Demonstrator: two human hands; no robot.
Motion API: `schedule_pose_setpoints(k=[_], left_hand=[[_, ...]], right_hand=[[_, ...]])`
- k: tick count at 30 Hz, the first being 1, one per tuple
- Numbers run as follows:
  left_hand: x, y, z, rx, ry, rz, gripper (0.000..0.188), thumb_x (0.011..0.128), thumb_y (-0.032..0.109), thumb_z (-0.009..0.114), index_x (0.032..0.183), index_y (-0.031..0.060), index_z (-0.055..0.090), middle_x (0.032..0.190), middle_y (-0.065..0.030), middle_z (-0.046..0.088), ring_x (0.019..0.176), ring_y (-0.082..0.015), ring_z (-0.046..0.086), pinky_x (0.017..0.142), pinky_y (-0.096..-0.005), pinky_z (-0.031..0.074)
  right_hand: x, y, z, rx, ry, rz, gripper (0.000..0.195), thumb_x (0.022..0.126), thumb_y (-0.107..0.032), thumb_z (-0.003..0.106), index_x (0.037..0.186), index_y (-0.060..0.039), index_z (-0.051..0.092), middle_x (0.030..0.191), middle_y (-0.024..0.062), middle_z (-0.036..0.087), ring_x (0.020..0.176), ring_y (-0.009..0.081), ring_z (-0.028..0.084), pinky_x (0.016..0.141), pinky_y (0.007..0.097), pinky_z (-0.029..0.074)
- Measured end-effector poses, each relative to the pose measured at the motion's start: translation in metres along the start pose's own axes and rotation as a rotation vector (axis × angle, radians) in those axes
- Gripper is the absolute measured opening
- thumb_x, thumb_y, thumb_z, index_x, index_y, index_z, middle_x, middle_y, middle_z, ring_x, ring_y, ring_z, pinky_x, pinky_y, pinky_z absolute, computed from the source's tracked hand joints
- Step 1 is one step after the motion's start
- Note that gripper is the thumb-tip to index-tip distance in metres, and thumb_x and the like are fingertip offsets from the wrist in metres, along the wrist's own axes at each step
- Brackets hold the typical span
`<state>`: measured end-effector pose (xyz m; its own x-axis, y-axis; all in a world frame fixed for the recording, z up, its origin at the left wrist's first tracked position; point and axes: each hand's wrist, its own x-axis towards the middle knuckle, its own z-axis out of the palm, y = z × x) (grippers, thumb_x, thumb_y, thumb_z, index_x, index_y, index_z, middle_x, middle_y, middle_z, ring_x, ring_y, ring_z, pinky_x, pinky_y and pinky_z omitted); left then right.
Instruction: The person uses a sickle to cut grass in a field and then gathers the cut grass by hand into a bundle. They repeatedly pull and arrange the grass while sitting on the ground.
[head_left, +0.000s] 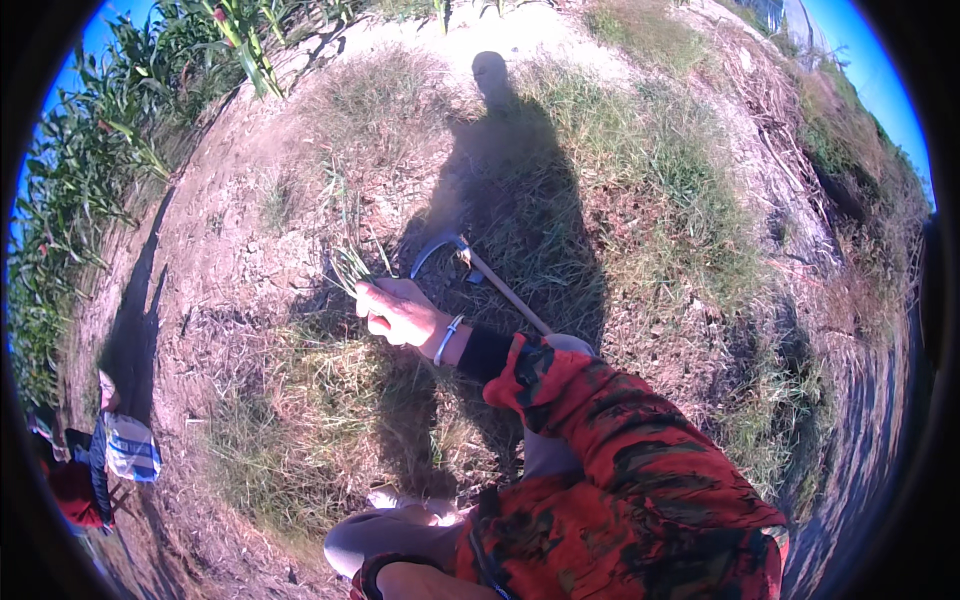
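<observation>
My right hand (401, 311) reaches across to the left and is closed around a small bunch of green grass stalks (351, 268). The stalks stick out past the fingers toward the upper left. Just beyond that hand, a sickle (504, 286) with a curved metal blade and a wooden handle lies over cut grass, partly in shadow. The lower end of its handle is hidden behind my knee and sleeve. At the bottom edge, only part of my left hand (431, 583) and its wrist show; its fingers are out of sight.
Loose cut grass (322, 420) covers the ground near my feet. Standing grass (667, 172) grows ahead to the right. Corn plants (97, 150) line the left side. A person (79, 487) is at the lower left beside a white and blue bag (133, 448).
</observation>
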<state>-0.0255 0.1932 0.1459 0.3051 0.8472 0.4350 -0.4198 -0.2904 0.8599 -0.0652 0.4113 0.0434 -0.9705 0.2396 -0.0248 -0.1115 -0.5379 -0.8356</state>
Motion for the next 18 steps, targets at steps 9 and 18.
schedule_pose_setpoints(k=[9, 18], left_hand=[[0.005, -0.002, -0.004, 0.011, 0.005, -0.021, 0.028, 0.095, 0.018, 0.060, 0.111, -0.0057, 0.062, 0.103, -0.0186, 0.063, 0.096, -0.0335, 0.062, 0.084, -0.0416, 0.049], [0.008, -0.004, 0.001, -0.004, -0.034, -0.037, 0.029, 0.095, 0.018, 0.060, 0.111, -0.0059, 0.062, 0.103, -0.0187, 0.063, 0.096, -0.0333, 0.062, 0.084, -0.0415, 0.049]], right_hand=[[0.006, 0.014, -0.003, 0.040, -0.017, 0.007, 0.039, 0.099, -0.041, 0.053, 0.087, -0.0048, 0.059, 0.053, -0.0031, 0.043, 0.041, 0.0054, 0.037, 0.036, 0.0222, 0.024], [0.005, 0.013, 0.002, 0.076, -0.063, 0.017, 0.037, 0.099, -0.038, 0.055, 0.086, -0.0036, 0.059, 0.058, -0.0014, 0.045, 0.044, 0.0061, 0.039, 0.038, 0.0230, 0.027]])
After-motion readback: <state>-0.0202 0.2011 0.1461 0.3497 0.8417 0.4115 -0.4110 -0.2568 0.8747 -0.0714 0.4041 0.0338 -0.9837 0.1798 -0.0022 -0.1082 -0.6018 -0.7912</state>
